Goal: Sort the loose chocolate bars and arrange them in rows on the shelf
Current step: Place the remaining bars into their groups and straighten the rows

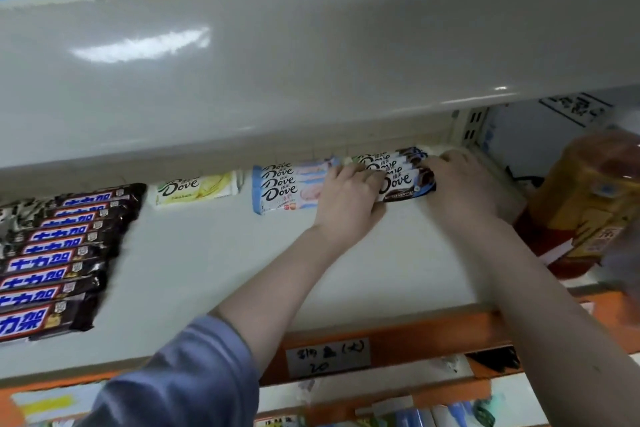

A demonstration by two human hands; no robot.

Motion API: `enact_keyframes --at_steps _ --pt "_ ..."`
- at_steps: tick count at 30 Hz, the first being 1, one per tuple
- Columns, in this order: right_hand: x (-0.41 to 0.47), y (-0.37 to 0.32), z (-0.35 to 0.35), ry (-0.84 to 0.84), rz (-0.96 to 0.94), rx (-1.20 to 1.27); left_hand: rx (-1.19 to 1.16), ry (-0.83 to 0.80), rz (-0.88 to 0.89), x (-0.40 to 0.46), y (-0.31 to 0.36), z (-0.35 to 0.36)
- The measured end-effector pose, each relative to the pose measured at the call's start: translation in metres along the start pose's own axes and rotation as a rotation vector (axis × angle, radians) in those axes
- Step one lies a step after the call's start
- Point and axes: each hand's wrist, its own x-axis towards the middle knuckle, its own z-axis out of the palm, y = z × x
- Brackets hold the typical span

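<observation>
At the back right of the white shelf lies a row of dark Dove bars. My left hand presses on the left end of that row, and my right hand grips its right end. A row of light blue Dove bars lies just left of my left hand. Further left sits a pale yellow Dove bar. A long row of black Snickers bars fills the shelf's left side.
The upper shelf's wide grey front overhangs and hides the back of the shelf. An orange-wrapped package stands at the right end. An orange rail with a handwritten label runs along the front edge.
</observation>
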Motion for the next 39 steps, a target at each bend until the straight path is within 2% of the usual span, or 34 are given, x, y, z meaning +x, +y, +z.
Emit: enact_keyframes --at_steps 3,7,13,16,20,22,39 --pt "-0.001 0.002 0.006 -0.022 0.05 0.15 -0.032 0.047 0.006 -0.005 -0.001 0.004" --pt "-0.005 0.002 0.008 0.002 0.063 0.221 -0.08 0.046 -0.002 -0.006 -0.005 0.006" --pt "-0.006 0.0 0.009 0.021 0.018 0.175 -0.115 0.005 -0.003 -0.007 -0.01 0.012" --pt "0.009 -0.003 0.01 0.039 -0.124 0.132 -0.082 -0.039 -0.034 -0.002 -0.011 0.012" --pt "0.028 0.004 0.016 -0.093 -0.297 0.003 0.045 -0.143 -0.071 0.002 -0.008 0.02" --pt "0.031 0.009 0.019 -0.126 -0.299 -0.02 0.029 -0.161 -0.068 0.002 -0.005 0.021" --pt "0.033 0.007 0.028 -0.069 -0.343 -0.074 -0.039 -0.202 -0.124 0.001 -0.002 0.018"
